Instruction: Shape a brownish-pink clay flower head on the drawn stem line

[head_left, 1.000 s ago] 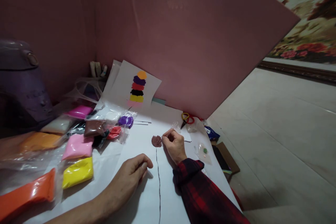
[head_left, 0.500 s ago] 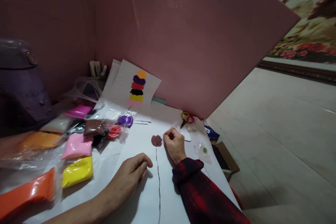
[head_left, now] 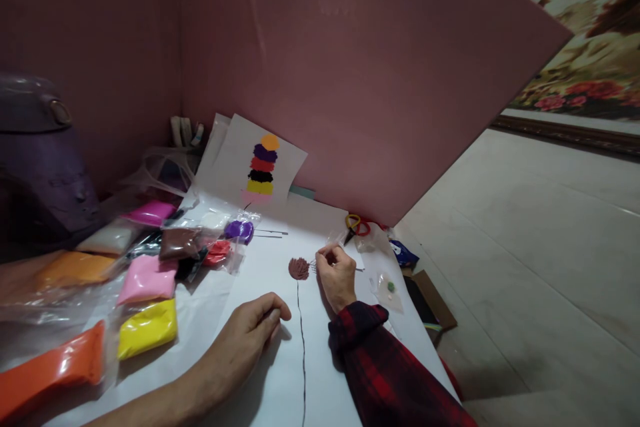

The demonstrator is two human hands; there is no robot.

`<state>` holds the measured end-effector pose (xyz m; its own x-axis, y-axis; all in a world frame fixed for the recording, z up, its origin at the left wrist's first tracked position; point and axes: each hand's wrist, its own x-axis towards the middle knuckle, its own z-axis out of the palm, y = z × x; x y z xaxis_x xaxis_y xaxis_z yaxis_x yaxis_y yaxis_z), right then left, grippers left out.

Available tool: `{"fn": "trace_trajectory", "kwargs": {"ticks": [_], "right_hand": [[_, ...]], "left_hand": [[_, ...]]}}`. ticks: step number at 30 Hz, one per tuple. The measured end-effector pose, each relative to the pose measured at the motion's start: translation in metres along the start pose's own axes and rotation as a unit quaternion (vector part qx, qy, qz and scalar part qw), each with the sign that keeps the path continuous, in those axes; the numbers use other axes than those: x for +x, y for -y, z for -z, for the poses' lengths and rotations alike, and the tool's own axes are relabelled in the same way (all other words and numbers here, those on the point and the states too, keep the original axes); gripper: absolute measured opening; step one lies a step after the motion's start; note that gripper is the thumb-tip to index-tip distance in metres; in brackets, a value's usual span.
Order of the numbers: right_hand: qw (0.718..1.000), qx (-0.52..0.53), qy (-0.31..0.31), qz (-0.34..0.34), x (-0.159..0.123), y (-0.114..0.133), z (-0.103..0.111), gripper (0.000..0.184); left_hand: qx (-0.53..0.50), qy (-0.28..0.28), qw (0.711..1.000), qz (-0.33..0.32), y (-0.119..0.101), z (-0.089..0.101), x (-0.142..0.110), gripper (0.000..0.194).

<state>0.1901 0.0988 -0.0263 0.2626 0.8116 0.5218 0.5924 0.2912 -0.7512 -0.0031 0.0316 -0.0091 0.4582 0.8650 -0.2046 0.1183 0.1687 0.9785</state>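
Brown disc [head_left: 299, 269], pronged tool [head_left: 313, 266] just beside.
Right hand [head_left: 337, 278] pinches the tool; left hand [head_left: 255, 321] curled over paper [head_left: 327, 360], its grip I cannot tell.

We are finding no text that can be read. On the left, the purple bottle [head_left: 43, 153] is bearing a faint row of letter-like marks (we are seeing them too blurred to spell out). On the right, the dark blue packet [head_left: 406, 255] is showing a small white mark, which we are also failing to read.
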Motion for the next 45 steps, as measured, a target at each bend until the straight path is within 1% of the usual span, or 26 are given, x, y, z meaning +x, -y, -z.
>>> {"fn": "trace_trajectory", "kwargs": {"ticks": [2,4,8,11,20,30,35,37,39,41,45], "right_hand": [[1.0,0.02,-0.017,-0.006,-0.0001,-0.0002,0.0003,0.007],[0.999,0.044,-0.016,-0.018,-0.0003,-0.0009,0.0002,0.007],[0.996,0.078,0.03,-0.039,-0.0009,-0.0035,-0.0004,0.006],[0.994,0.078,0.057,-0.041,-0.0014,-0.0045,-0.0002,0.006],[0.995,0.053,0.084,-0.033,-0.0016,-0.0029,-0.0001,0.007],[0.998,-0.015,0.054,-0.01,-0.0004,-0.002,-0.0014,0.01],[0.999,-0.025,0.037,-0.017,0.0004,-0.0029,-0.0011,0.01],[0.999,-0.026,0.02,-0.018,0.0006,-0.0026,-0.0004,0.009],[1.0,-0.016,-0.003,-0.018,0.0005,-0.002,0.0003,0.009],[1.0,0.015,-0.006,-0.015,-0.0002,-0.0012,0.0004,0.008],[0.994,0.094,0.059,-0.001,-0.0025,0.0002,-0.0009,0.011]], "left_hand": [[0.004,0.003,1.0,-0.002,0.0001,0.0002,-0.0006,0.026],[0.007,0.003,1.0,-0.004,0.0001,0.0003,-0.0011,0.026],[0.009,0.001,1.0,-0.007,-0.0002,0.0004,-0.0013,0.025],[0.009,0.003,1.0,-0.004,-0.0005,0.0005,-0.0007,0.024],[0.012,-0.001,1.0,-0.004,-0.0033,-0.0001,-0.0008,0.024],[-0.002,-0.006,1.0,-0.004,-0.0021,-0.0002,-0.0011,0.023],[0.002,-0.008,1.0,0.0,-0.0036,-0.0005,-0.0023,0.024],[0.005,-0.007,1.0,0.0,-0.0041,-0.0004,-0.0025,0.025],[0.006,-0.007,1.0,-0.003,-0.0043,-0.0001,-0.0022,0.025],[0.003,-0.007,1.0,-0.001,-0.0044,0.0,-0.0017,0.025],[0.001,-0.009,1.0,0.0,-0.0029,0.0,-0.0008,0.026]]}}
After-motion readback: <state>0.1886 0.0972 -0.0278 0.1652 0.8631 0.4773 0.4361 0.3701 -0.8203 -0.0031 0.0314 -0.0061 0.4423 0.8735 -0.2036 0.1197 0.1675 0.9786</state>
